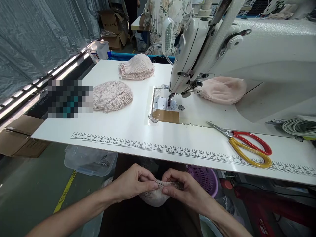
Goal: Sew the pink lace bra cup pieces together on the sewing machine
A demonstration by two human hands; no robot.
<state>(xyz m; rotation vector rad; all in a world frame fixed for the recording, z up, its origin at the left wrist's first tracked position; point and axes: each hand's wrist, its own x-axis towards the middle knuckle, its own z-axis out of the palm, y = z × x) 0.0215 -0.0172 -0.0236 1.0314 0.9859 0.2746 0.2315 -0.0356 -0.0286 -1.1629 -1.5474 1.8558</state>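
Note:
Below the table's front edge, over my lap, both hands pinch one small piece of pale pink lace fabric [155, 197]. My left hand [133, 184] grips its left end with fingers closed. My right hand [184, 189] grips the right end, thumb and fingers pressed together. The fabric sags between and beneath them. A white sewing machine [197, 49] stands on the white table [138, 128] ahead, its needle over the plate [164, 103].
Two piles of pink lace pieces [112, 95] [137, 67] lie at the left back. A pink fabric pile [223, 89] sits behind the machine head. Red-and-yellow scissors [247, 144] lie right of centre. A purple basket [203, 177] and clear bin [89, 161] stand under the table. A person in floral clothing [160, 19] stands behind.

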